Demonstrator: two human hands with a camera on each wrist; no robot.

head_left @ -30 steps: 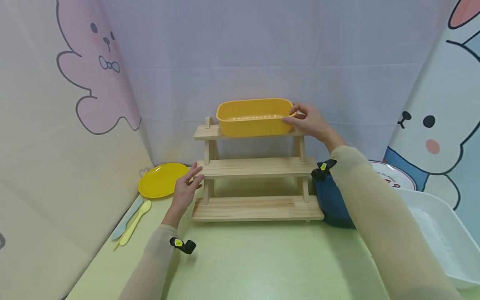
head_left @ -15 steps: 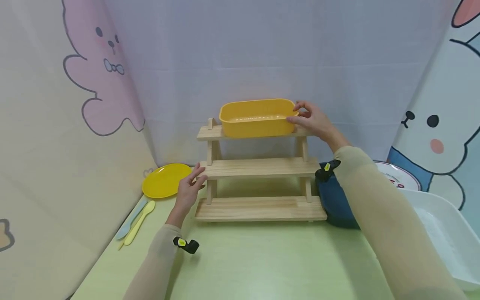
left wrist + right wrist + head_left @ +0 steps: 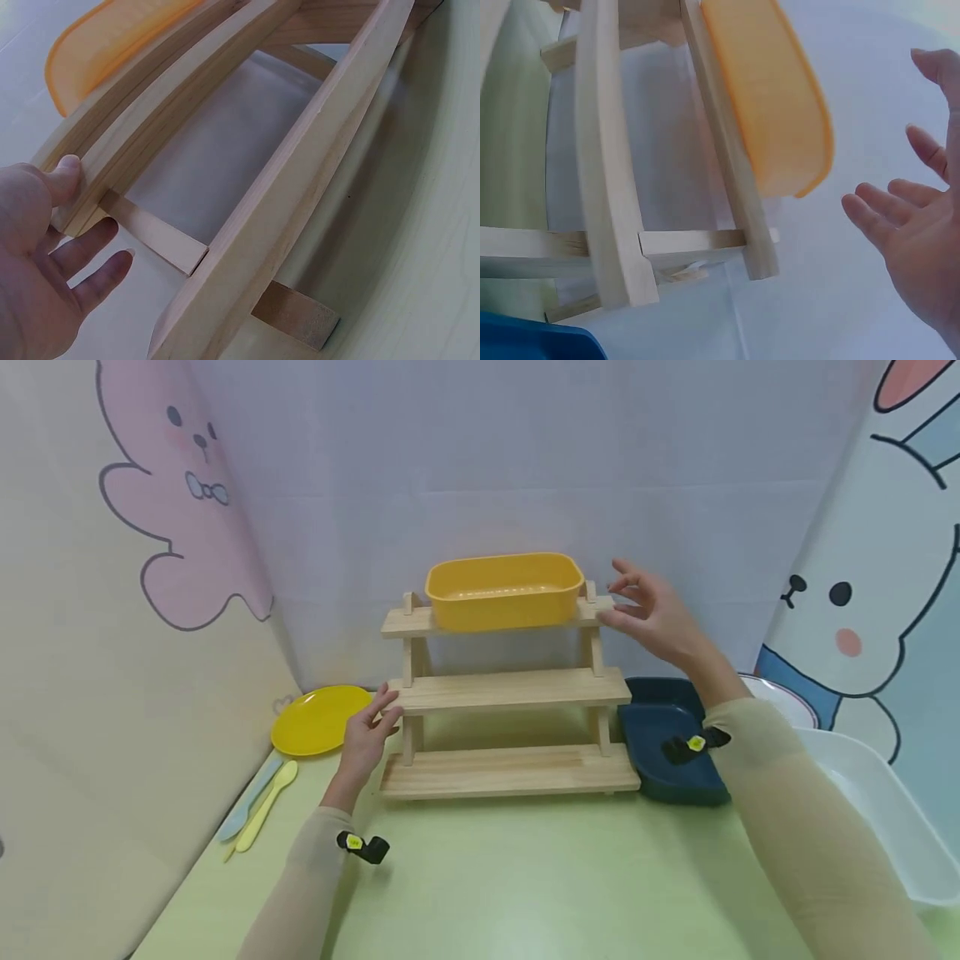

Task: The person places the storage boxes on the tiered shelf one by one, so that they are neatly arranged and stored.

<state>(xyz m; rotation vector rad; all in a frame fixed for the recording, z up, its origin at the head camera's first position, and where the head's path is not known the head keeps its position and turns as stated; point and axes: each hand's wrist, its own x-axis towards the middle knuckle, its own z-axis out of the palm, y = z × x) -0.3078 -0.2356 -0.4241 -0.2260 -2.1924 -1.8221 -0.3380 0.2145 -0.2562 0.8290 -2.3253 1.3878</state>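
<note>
A pale green desk (image 3: 525,868) before me bears a three-tier wooden rack (image 3: 502,689) with a yellow tub (image 3: 506,610) on its top board (image 3: 408,623), a person's right hand (image 3: 654,618) apart beside it, fingers (image 3: 876,216) wide, the left hand (image 3: 363,739) pinching the middle board's (image 3: 517,693) left end.

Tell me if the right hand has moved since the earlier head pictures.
Yes, the right hand has moved rightward relative to the pale wooden three-tier stand, off the rounded rectangular yellow plastic tub.

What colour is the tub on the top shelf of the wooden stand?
The tub is yellow, best seen in the head view.
</note>
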